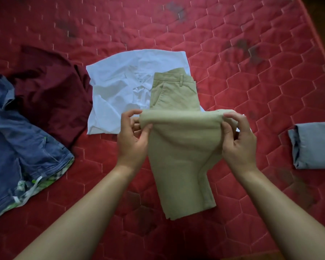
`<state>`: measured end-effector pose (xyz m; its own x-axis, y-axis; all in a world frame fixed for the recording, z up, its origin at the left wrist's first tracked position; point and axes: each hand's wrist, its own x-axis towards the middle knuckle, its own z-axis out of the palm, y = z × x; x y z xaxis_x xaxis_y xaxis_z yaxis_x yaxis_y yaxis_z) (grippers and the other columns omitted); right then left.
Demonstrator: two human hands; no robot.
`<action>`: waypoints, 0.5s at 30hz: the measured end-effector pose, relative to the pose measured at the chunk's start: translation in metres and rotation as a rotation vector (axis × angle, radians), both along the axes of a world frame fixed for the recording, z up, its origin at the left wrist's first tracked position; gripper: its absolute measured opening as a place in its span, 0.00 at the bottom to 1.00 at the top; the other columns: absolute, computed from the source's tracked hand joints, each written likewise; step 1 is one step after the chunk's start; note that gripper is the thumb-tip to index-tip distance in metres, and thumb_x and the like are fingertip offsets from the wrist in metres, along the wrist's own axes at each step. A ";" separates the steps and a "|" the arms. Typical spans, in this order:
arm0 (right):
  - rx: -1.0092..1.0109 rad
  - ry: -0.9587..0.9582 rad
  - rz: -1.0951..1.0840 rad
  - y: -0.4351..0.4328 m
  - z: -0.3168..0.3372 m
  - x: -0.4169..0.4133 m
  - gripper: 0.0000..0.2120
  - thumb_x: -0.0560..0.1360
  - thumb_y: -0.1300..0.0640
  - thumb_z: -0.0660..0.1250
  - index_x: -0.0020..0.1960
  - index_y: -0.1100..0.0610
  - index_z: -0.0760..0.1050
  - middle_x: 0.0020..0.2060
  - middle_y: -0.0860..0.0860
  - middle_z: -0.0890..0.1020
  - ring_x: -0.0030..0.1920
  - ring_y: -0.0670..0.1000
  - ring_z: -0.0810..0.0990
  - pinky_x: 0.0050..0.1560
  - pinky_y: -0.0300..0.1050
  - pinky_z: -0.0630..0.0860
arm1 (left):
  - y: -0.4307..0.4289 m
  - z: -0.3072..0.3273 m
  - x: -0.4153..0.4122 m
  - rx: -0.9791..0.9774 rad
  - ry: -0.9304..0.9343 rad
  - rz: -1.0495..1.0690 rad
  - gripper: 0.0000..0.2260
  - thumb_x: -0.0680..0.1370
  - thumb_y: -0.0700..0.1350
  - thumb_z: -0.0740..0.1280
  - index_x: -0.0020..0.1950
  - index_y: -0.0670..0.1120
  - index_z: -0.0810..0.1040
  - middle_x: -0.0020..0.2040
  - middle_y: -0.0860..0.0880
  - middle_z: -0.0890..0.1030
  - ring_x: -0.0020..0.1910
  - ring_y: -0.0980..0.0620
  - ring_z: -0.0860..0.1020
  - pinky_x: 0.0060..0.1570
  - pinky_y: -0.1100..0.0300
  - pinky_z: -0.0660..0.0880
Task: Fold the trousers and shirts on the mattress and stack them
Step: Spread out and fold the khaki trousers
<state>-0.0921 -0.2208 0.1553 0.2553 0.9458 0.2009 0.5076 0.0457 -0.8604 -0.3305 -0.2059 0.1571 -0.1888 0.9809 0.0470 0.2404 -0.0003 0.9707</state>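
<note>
Mid-mattress (233, 53), the left hand (132, 139) and right hand (238, 141) pinch a raised fold in the khaki trousers (180, 147), whose waistband overlaps the white shirt (120, 87); keep both pinches level, carry the fold squarely towards the waistband

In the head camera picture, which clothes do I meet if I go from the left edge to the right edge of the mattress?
blue jeans → dark red shirt → white shirt → beige trousers, pinched by the left hand and the right hand → folded grey garment
</note>
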 end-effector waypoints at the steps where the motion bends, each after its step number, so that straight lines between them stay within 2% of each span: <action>1: 0.000 0.025 0.008 0.006 -0.001 -0.002 0.08 0.77 0.58 0.64 0.55 0.49 0.74 0.47 0.32 0.77 0.42 0.40 0.75 0.42 0.42 0.72 | 0.006 -0.002 0.004 -0.004 -0.011 0.025 0.16 0.77 0.40 0.66 0.52 0.61 0.69 0.43 0.57 0.77 0.32 0.53 0.77 0.31 0.61 0.73; 2: -0.028 0.062 0.029 0.012 -0.001 -0.003 0.10 0.75 0.57 0.67 0.55 0.48 0.74 0.48 0.32 0.77 0.45 0.42 0.77 0.43 0.46 0.74 | 0.011 -0.004 0.007 -0.031 0.001 0.038 0.15 0.77 0.41 0.65 0.50 0.63 0.69 0.40 0.60 0.75 0.28 0.48 0.74 0.27 0.59 0.71; 3: -0.082 0.093 0.068 0.018 -0.001 -0.004 0.15 0.72 0.56 0.71 0.56 0.45 0.74 0.50 0.33 0.77 0.49 0.44 0.77 0.46 0.48 0.75 | 0.017 -0.007 0.008 -0.064 0.016 0.048 0.15 0.78 0.41 0.64 0.49 0.63 0.69 0.37 0.61 0.73 0.25 0.43 0.70 0.24 0.56 0.68; 4: -0.143 0.094 0.127 0.023 -0.001 -0.004 0.22 0.69 0.57 0.74 0.59 0.43 0.72 0.53 0.36 0.76 0.53 0.44 0.76 0.50 0.47 0.76 | 0.023 -0.011 0.009 -0.078 0.026 0.064 0.14 0.78 0.40 0.64 0.48 0.62 0.70 0.35 0.60 0.72 0.24 0.42 0.67 0.23 0.56 0.66; 6: -0.217 -0.016 0.247 0.032 -0.004 -0.001 0.33 0.65 0.63 0.75 0.65 0.44 0.69 0.58 0.44 0.75 0.57 0.42 0.73 0.55 0.47 0.75 | 0.036 -0.013 0.008 -0.072 0.001 0.083 0.13 0.78 0.40 0.64 0.47 0.60 0.71 0.35 0.61 0.73 0.23 0.49 0.67 0.23 0.61 0.65; 7: -0.210 -0.052 0.257 0.037 -0.005 0.000 0.35 0.65 0.66 0.74 0.67 0.45 0.68 0.59 0.46 0.75 0.57 0.41 0.73 0.56 0.47 0.74 | 0.042 -0.012 0.008 -0.075 -0.037 0.065 0.13 0.78 0.40 0.65 0.49 0.59 0.72 0.37 0.63 0.75 0.25 0.54 0.70 0.24 0.63 0.68; 9: -0.140 -0.035 0.173 0.049 -0.005 0.002 0.34 0.66 0.67 0.72 0.67 0.46 0.68 0.59 0.43 0.76 0.56 0.41 0.74 0.57 0.43 0.73 | 0.050 -0.012 0.005 -0.115 -0.012 -0.088 0.19 0.74 0.40 0.70 0.56 0.62 0.70 0.47 0.64 0.78 0.37 0.58 0.78 0.35 0.65 0.75; 10: -0.123 -0.026 0.112 0.056 -0.005 0.003 0.33 0.68 0.66 0.71 0.67 0.45 0.68 0.57 0.40 0.77 0.53 0.40 0.76 0.55 0.40 0.74 | 0.051 -0.014 0.004 -0.144 0.101 -0.207 0.26 0.72 0.39 0.72 0.61 0.64 0.68 0.51 0.60 0.79 0.42 0.56 0.79 0.42 0.63 0.77; 11: -0.126 -0.032 0.064 0.062 -0.006 0.004 0.31 0.69 0.65 0.70 0.67 0.44 0.69 0.52 0.38 0.78 0.47 0.41 0.78 0.51 0.38 0.74 | 0.052 -0.017 0.003 -0.171 0.235 -0.312 0.32 0.71 0.38 0.72 0.65 0.65 0.65 0.52 0.55 0.79 0.43 0.52 0.79 0.45 0.60 0.77; 13: -0.141 -0.062 0.043 0.074 -0.010 0.009 0.26 0.71 0.62 0.69 0.65 0.42 0.69 0.41 0.36 0.78 0.35 0.41 0.76 0.41 0.36 0.71 | 0.058 -0.019 0.002 -0.166 0.395 -0.329 0.33 0.71 0.37 0.71 0.68 0.64 0.65 0.48 0.50 0.80 0.38 0.49 0.78 0.43 0.56 0.77; 15: -0.106 -0.071 0.044 0.093 -0.012 0.011 0.21 0.73 0.58 0.68 0.62 0.42 0.68 0.36 0.34 0.76 0.31 0.38 0.74 0.36 0.29 0.67 | 0.080 -0.020 0.004 -0.070 0.367 -0.184 0.26 0.72 0.40 0.72 0.65 0.60 0.69 0.45 0.53 0.79 0.35 0.57 0.77 0.38 0.66 0.75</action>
